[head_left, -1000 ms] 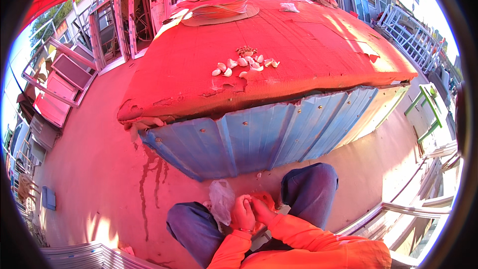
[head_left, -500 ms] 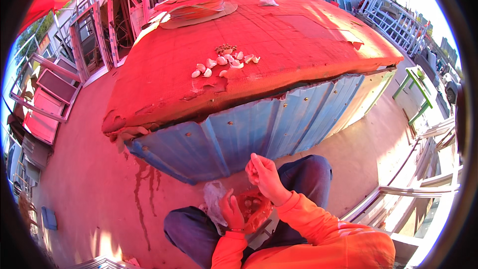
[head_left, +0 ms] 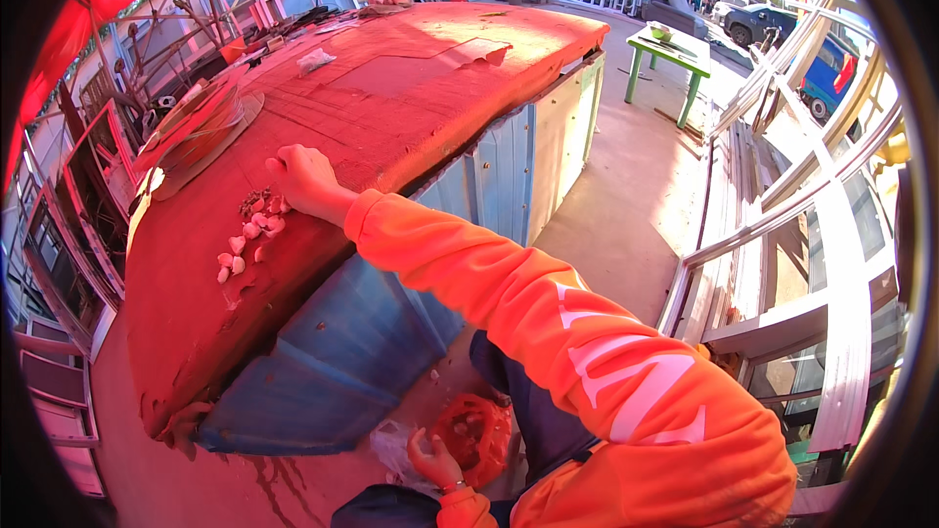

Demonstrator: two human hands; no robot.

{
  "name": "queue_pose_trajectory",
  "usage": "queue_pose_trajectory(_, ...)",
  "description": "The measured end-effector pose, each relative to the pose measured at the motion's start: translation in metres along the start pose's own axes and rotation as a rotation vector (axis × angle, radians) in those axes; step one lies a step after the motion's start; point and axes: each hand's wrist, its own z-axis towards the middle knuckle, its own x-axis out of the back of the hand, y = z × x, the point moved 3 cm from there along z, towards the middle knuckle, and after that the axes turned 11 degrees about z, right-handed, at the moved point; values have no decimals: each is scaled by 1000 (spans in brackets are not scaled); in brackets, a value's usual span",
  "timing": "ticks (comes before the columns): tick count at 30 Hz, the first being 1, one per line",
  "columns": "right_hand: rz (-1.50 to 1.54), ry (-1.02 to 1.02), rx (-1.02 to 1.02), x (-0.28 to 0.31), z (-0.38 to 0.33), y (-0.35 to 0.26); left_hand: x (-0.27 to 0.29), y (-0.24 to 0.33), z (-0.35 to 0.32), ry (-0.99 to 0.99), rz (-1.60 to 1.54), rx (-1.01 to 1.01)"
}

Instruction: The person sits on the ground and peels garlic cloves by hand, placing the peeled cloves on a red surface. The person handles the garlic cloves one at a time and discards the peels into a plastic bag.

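Pale garlic cloves (head_left: 250, 228) lie in a loose row on the red-covered tabletop (head_left: 391, 88), beside a small pile of reddish-brown bits (head_left: 258, 201). Stretched out over that pile is my right hand (head_left: 311, 182), its fingers pinched together; whatever is in them is too small to make out. Low down between my knees, my left hand (head_left: 436, 463) is held with curled fingers, and its contents cannot be made out. Right next to it stands an open red plastic bag (head_left: 473, 430) with pale pieces inside. A clear plastic bag (head_left: 389, 440) lies on its other side.
Blue corrugated metal (head_left: 342, 352) forms the table's near side. A coil on a flat disc (head_left: 201, 152) lies at its left edge. Window frames (head_left: 812, 303) lean at the right, and a green-legged table (head_left: 670, 49) stands beyond.
My right hand has moved from above my lap, up and left, to the garlic cloves. My left hand stays low by the bags. The view has swung to the right.
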Motion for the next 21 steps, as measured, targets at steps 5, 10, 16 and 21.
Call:
queue_pose_trajectory(5,-47,27,93,-6,-8,1,4,-8,-2,-2,41,37)
queue_pose_trajectory(10,-88,-103,7,-6,-12,-12,4,-15,0,37,33,44)
queue_pose_trajectory(16,-69,56,204,11,-19,-43,-3,-30,2,75,-55,95)
queue_pose_trajectory(21,346,87,348,58,-110,-95,-2,-39,5,-61,-87,359)
